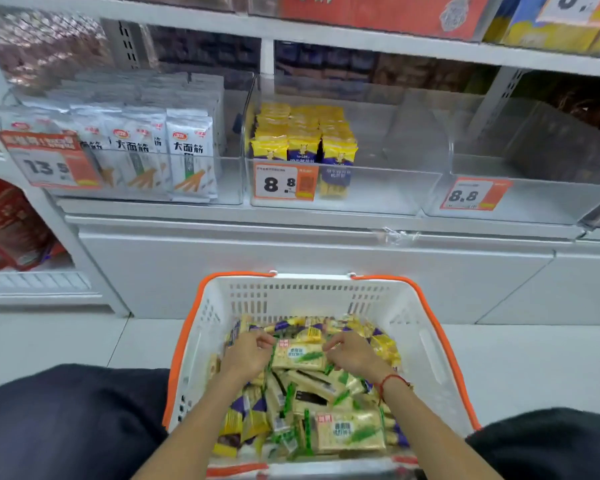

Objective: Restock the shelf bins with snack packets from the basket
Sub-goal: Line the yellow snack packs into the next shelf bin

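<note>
A white basket with orange handles (426, 341) stands on the floor in front of me, full of yellow-purple and cream-green snack packets. My left hand (246, 353) and my right hand (352, 353) are both down in it, fingers curled on either side of a cream-green packet (300, 356) that lies on top of the pile. Whether the fingers grip the packet or only touch it is unclear. On the shelf above, the middle clear bin (378, 188) holds rows of yellow-purple packets (303, 140) in its left half.
The left bin (229, 181) is packed with white-grey packets behind a 13.5 price tag. The right bin (534, 199), tagged 8.8, has no packets in view. A white cabinet front (291, 271) runs below the shelf. My dark-clothed knees flank the basket.
</note>
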A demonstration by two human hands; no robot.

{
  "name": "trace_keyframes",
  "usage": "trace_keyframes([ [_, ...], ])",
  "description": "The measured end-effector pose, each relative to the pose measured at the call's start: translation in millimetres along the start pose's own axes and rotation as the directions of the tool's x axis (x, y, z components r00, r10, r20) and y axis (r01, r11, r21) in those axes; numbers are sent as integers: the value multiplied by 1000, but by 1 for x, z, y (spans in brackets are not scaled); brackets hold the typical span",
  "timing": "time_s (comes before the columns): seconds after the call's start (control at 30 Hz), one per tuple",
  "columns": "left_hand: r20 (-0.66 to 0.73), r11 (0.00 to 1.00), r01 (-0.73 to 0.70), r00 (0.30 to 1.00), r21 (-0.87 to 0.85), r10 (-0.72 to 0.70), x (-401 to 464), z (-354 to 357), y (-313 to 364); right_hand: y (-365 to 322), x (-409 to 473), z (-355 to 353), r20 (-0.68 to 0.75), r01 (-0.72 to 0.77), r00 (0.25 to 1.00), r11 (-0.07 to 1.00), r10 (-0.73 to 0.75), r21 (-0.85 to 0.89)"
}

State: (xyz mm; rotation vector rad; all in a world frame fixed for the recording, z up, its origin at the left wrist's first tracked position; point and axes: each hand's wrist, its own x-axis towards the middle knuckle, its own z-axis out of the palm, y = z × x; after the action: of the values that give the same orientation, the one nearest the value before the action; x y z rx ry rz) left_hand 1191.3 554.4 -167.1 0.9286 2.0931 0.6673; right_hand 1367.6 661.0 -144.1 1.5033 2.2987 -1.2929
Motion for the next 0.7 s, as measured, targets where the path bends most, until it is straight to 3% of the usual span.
trace_keyframes([
  [0.13,115,981,98,986,168,-118,-5,21,-35,23,4,35,63,-20,998,993,28,-117],
  [0.2,84,957,170,977,234,-194,-2,22,-44,19,10,47,112,26,994,983,-6,-179],
  [0.37,-43,924,379,925,53,-377,23,23,-60,-7,41,73,133,198,977,935,-165,-295],
  [0.43,-129,936,352,928,0,-349,34,24,-66,-15,56,82,76,268,963,881,-259,-389],
  [0.5,-204,959,277,944,64,-260,40,23,-71,-21,71,91,9,310,937,823,-348,-476],
  [0.57,-208,932,194,969,305,-134,44,19,-76,-28,86,98,-23,315,918,761,-396,-567],
  [0.63,-147,835,92,989,543,-14,48,14,-80,-33,101,103,-7,304,913,695,-407,-652],
  [0.7,-106,738,49,994,673,31,50,12,-81,-34,113,106,4,259,934,671,-357,-695],
])
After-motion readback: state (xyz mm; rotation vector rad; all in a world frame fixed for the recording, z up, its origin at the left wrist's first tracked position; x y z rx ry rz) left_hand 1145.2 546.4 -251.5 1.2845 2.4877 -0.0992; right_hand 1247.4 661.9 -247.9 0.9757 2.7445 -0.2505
